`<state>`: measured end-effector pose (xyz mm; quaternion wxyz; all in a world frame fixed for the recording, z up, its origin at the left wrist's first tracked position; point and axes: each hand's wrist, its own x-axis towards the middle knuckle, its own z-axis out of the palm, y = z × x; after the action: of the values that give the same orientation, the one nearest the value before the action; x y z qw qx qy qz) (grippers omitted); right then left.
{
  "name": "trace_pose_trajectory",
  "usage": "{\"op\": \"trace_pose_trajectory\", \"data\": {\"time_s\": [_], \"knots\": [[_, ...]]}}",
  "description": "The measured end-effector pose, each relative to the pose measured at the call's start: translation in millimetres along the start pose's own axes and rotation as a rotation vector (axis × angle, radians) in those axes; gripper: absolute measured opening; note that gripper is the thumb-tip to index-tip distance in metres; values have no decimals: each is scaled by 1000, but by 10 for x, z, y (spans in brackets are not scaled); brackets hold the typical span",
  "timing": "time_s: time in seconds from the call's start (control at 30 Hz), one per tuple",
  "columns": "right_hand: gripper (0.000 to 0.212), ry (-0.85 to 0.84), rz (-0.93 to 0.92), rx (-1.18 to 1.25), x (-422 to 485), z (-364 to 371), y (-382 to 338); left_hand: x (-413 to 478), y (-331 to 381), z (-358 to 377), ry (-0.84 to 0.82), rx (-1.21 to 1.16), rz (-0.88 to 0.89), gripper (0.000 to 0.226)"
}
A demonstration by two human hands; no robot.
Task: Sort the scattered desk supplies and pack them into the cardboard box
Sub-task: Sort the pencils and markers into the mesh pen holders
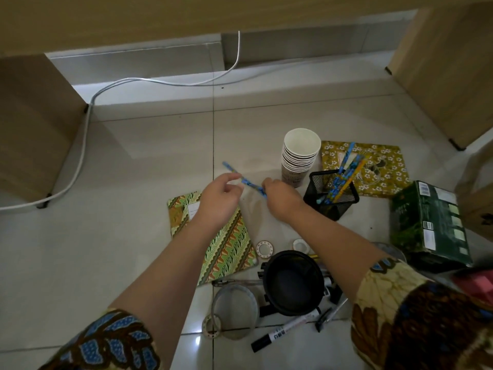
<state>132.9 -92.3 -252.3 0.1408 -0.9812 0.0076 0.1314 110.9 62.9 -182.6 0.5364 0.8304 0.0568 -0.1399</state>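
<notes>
A blue patterned pencil (246, 183) is held above the floor tiles, slanting from upper left to lower right. My right hand (281, 200) grips its lower right end. My left hand (220, 200) hovers beside its middle with fingers apart, thumb and forefinger close to the shaft. A black mesh pen holder (330, 194) stands just right of my right hand with several similar pencils in it. A cardboard box (448, 65) stands at the upper right, another (32, 124) at the left.
On the floor lie a green batik notebook (229, 244), a yellow floral notebook (378, 166), stacked paper cups (300, 156), tape rolls (264, 249), a black pot (293, 283), a strainer (234, 308), markers (282, 331), a dark green box (429, 225). A white cable (160, 81) runs behind.
</notes>
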Motion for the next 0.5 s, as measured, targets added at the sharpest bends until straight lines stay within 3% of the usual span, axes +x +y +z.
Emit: {"op": "trace_pose_trajectory", "data": {"time_s": [0.33, 0.4, 0.5], "knots": [[41, -343, 81, -87, -449, -84, 79, -71, -55, 274, 27, 53, -64, 16], [46, -325, 36, -20, -585, -132, 136, -84, -55, 328, 119, 58, -61, 15], [46, -180, -59, 126, -774, -193, 162, -117, -45, 353, 412, 82, -8, 11]]}}
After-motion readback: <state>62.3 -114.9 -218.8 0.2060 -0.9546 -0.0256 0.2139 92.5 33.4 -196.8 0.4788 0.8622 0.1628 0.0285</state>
